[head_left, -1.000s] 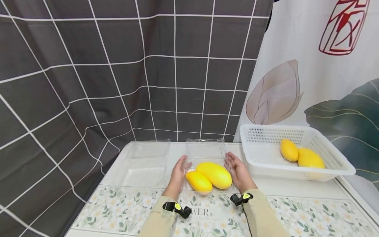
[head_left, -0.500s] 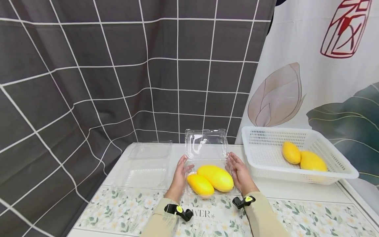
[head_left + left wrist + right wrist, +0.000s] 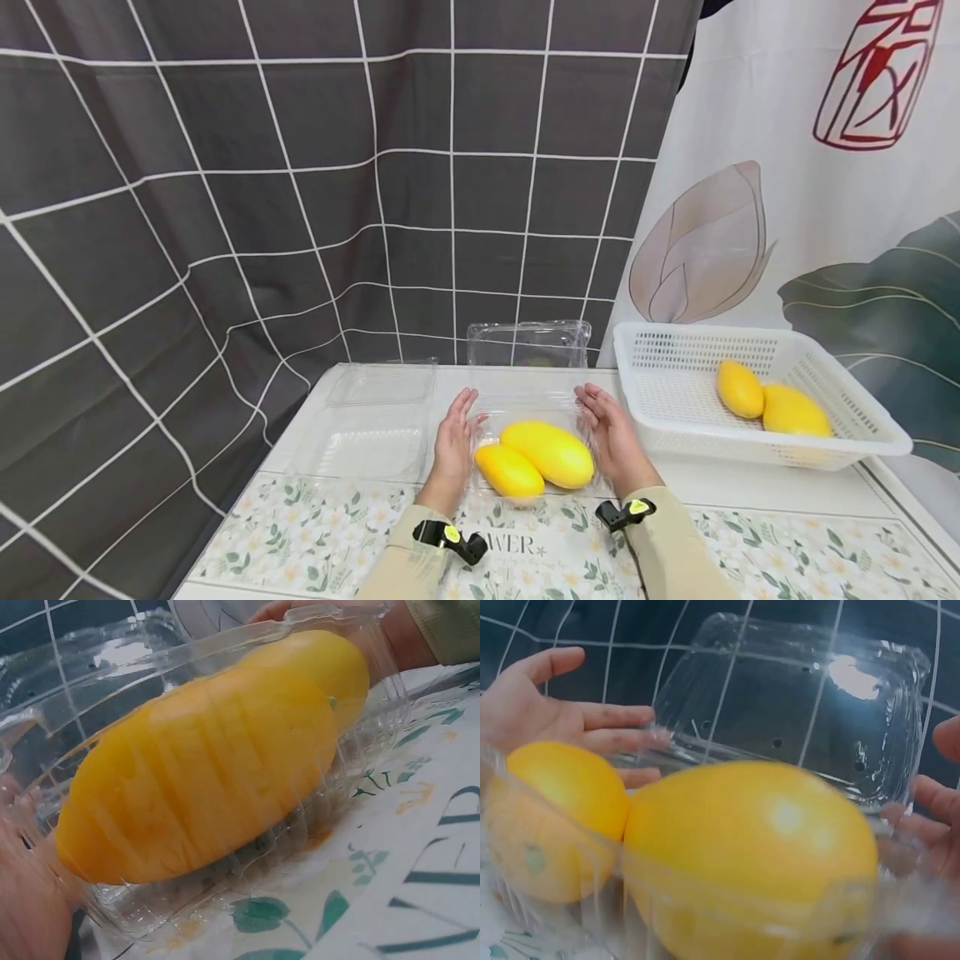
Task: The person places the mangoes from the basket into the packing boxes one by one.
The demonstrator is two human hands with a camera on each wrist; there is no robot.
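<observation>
1. Head view: left hand (image 3: pixel 452 443) and right hand (image 3: pixel 613 437), fingers extended, flanked a clear container (image 3: pixel 540 410) near the far edge of the tabletop (image 3: pixel 712 483).
2. Two yellow fruits (image 3: pixel 534 454) lay inside, touching.

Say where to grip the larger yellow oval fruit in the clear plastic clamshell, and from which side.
Grip the larger fruit across its rounded middle, probably from above: the raised clear lid leaves its top exposed, while clamshell walls and the smaller yellow oval fruit crowd its sides.
</observation>
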